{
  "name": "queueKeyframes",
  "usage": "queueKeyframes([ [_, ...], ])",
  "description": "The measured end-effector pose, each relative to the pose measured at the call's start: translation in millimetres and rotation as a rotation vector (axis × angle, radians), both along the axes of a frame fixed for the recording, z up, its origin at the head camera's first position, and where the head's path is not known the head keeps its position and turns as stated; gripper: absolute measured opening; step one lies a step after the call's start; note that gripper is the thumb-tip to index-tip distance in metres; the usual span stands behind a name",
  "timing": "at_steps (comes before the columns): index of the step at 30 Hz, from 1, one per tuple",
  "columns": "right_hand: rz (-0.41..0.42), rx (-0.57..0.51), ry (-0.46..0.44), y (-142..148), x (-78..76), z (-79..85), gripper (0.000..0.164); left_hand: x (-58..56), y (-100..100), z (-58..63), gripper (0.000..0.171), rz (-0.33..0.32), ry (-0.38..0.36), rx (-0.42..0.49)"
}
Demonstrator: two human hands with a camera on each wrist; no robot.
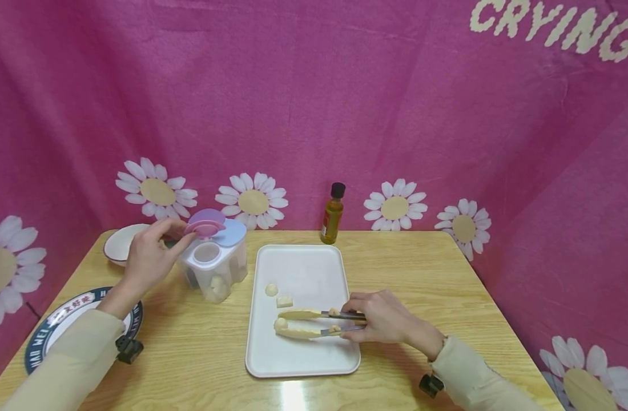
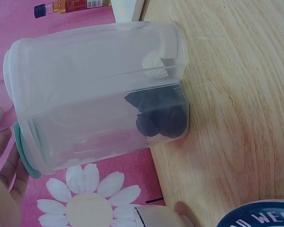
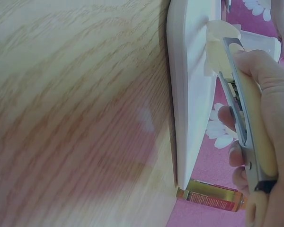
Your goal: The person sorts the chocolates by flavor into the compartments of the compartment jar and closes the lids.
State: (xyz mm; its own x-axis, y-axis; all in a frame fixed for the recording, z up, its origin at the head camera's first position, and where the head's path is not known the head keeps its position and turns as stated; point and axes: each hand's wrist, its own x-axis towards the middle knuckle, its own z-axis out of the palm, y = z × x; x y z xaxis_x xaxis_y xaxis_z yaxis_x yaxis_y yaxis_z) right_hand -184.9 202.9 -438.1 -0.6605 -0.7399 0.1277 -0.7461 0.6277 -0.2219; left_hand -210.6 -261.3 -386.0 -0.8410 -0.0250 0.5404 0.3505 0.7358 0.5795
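My left hand [image 1: 151, 254] pinches the raised pink flip lid [image 1: 207, 229] of a clear storage container [image 1: 222, 268]. Under that lid, a round opening shows in the container's top. Through its wall in the left wrist view I see dark pieces [image 2: 161, 116] and a white piece [image 2: 155, 66] in separate compartments. My right hand [image 1: 381, 317] grips metal tongs [image 1: 300, 333] with cream-coloured tips, held low over a white tray [image 1: 304, 268]. A small pale round piece [image 1: 280, 324] is at the tongs' tips. Farther up the tray lie a pale disc [image 1: 271, 290] and a pale block [image 1: 285, 302].
A bottle of yellowish liquid [image 1: 332, 217] stands behind the tray. At the left are a white bowl [image 1: 123, 244] and a blue-rimmed plate [image 1: 41, 337], partly covered by my sleeve. A pink curtain [image 1: 314, 114] hangs along the table's back edge.
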Motion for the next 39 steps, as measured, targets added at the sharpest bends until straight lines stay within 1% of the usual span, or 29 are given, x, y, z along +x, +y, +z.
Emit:
queueKeyframes([
  [8, 0.007, -0.025, 0.028, -1, 1.6, 0.6, 0.034, 1.3, 0, 1.3, 0.025, -0.002, -0.001, 0.001],
  [15, -0.013, -0.066, 0.092, -10, -4.7, 10.1, 0.035, 0.9, 1, 3.1, 0.025, -0.005, 0.001, 0.004],
  [23, -0.011, -0.105, 0.124, -25, -14.9, 35.2, 0.037, 0.1, 1, 1.5, 0.024, -0.009, 0.006, -0.001],
  [30, 0.026, -0.116, 0.199, -36, -29.8, 60.1, 0.037, 0.3, 0, 1.8, 0.024, -0.006, 0.006, -0.009],
  [33, 0.028, -0.119, 0.236, -42, -37.7, 69.5, 0.038, 1.5, 0, 3.2, 0.024, -0.002, 0.004, -0.009],
  [36, 0.021, -0.137, 0.245, -48, -44.6, 78.3, 0.039, 2.1, 1, 4.2, 0.025, -0.003, 0.007, -0.006],
  [39, 0.008, -0.154, 0.234, -57, -49.7, 86.2, 0.040, 1.5, 1, 3.6, 0.025, -0.003, 0.010, -0.011],
])
